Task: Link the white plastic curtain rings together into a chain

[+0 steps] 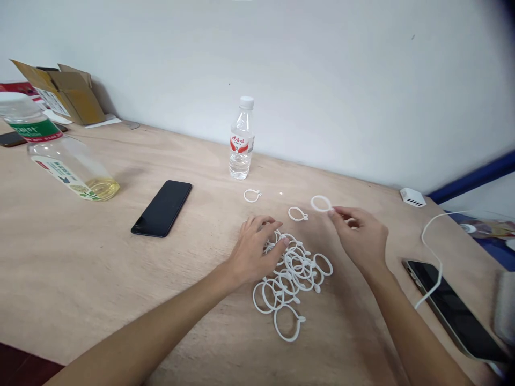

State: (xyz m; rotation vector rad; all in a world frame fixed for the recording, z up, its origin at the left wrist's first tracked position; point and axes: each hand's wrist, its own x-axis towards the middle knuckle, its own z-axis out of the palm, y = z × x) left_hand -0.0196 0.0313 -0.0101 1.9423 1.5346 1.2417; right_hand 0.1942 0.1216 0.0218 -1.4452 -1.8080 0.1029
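Observation:
My right hand point(362, 236) pinches a thin white plastic ring point(313, 203) between thumb and fingertips, holding it above the table and to the right of two loose rings. The held ring is slightly blurred. My left hand point(255, 252) rests at the left side of a heap of similar white rings point(301, 267), its thumb and fingers apart over them; part of the heap is hidden under it. Each ring has a small tab at one side. One loose ring point(304, 217) lies beyond the heap, and another ring point(258, 194) lies farther back near the water bottle.
A small water bottle point(240, 136) stands near the wall. On the left are a black phone point(162, 209), a large bottle with yellow liquid point(68, 155) and an opened cardboard box point(76, 99). A second phone point(450, 305), a white cable point(426, 244) and a white plug block point(412, 197) lie right.

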